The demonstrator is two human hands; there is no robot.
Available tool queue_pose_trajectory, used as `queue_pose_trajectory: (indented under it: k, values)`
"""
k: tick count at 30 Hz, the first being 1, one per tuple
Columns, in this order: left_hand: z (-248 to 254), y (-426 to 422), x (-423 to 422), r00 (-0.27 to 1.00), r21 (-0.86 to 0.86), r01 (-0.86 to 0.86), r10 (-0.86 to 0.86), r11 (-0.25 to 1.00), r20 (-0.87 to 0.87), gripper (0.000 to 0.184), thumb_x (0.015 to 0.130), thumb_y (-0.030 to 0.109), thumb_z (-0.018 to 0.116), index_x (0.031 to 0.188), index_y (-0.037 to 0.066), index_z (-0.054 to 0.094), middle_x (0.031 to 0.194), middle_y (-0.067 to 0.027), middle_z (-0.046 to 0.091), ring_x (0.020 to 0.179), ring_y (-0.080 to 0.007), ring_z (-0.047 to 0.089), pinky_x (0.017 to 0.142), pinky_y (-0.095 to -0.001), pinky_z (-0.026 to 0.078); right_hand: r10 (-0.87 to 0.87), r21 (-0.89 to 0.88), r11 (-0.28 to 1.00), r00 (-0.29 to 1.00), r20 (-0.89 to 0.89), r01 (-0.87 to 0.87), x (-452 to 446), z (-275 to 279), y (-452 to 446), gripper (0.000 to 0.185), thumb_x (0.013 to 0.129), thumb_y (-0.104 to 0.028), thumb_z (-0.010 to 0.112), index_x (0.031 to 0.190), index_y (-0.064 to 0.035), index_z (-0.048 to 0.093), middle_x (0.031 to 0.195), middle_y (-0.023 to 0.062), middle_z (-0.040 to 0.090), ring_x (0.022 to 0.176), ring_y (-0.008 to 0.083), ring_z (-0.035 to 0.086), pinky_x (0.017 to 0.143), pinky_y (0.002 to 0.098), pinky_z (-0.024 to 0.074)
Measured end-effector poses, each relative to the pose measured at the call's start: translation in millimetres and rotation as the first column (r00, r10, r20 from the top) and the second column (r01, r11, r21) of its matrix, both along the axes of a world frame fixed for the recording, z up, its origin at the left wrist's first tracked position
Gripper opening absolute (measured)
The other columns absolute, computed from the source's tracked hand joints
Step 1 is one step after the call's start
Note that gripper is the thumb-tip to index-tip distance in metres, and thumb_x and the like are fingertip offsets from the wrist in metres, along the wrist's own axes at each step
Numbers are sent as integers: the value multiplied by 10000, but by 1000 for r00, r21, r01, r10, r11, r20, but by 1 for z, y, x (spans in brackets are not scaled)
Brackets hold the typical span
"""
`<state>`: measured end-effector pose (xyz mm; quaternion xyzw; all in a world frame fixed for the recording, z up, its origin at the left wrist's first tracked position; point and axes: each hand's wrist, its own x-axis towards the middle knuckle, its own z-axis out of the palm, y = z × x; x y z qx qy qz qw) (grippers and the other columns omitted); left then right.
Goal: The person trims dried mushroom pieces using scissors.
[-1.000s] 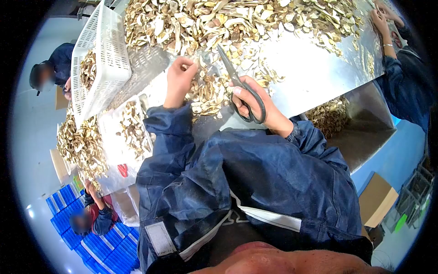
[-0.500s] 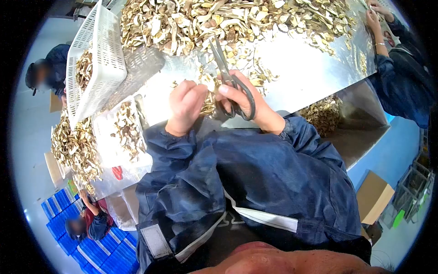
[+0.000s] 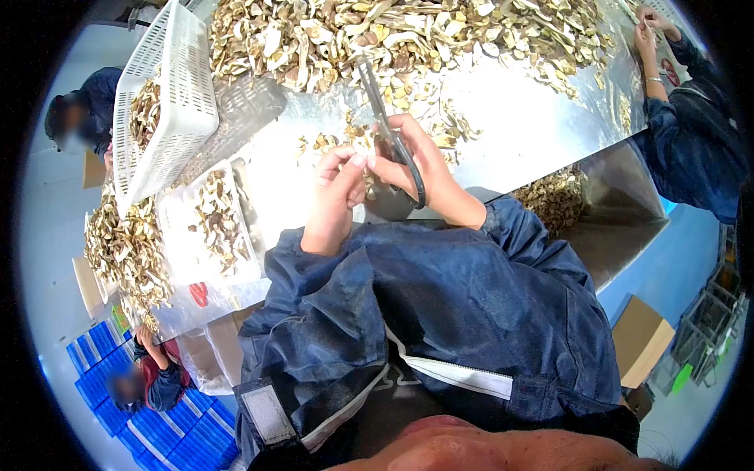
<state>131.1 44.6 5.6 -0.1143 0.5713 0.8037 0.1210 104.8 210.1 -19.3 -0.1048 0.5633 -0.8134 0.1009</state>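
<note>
Black-handled scissors (image 3: 375,94) are in my right hand (image 3: 420,165), with the blades pointing up toward the large heap of dried sliced pieces (image 3: 338,39). My left hand (image 3: 336,184) is closed, its thumb and fingertips pinched close to my right fingertips. Whatever it holds is too small to make out. Beyond both hands, a small scatter of slices (image 3: 452,125) lies on the shiny metal table (image 3: 522,118).
A white perforated basket (image 3: 169,102) with slices leans at the left, near a white tray (image 3: 212,224) and another heap (image 3: 126,247). A co-worker's hands (image 3: 652,27) are at the upper right. Two other people are at the left. A metal bin (image 3: 620,188) sits below the table edge.
My left hand first moved down, then right to meet my right hand. The scissors have shifted left and turned more edge-on. The whole view has shifted slightly.
</note>
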Motion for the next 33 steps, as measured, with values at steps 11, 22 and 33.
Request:
queue_pose_trajectory:
  k: [11,22,33]
  values:
    - [23,-9,-11,957,44,-257,260,966,-126,59,1008,118,585,1013,60,583,663,47,439,516,-40,351,452,-208,269,124,389,915,992,-16,-107,16,19,9,534,864,-391,790,1164,-42,520,799,39,561,703,156,542,649,303,452]
    - [20,-10,-10,964,25,-224,225,974,-141,83,1017,133,579,1004,53,591,663,35,463,510,-42,366,443,-200,282,213,509,844,977,-33,-167,17,31,11,501,880,-404,761,1137,-44,526,770,87,589,684,222,586,623,350,468]
    - [21,-15,-11,980,79,-194,197,978,-31,101,1015,154,557,949,79,549,689,29,434,548,-61,384,455,-209,297,161,431,897,981,-104,-101,21,15,4,387,929,-345,722,1089,-41,544,687,58,573,597,191,568,554,339,438]
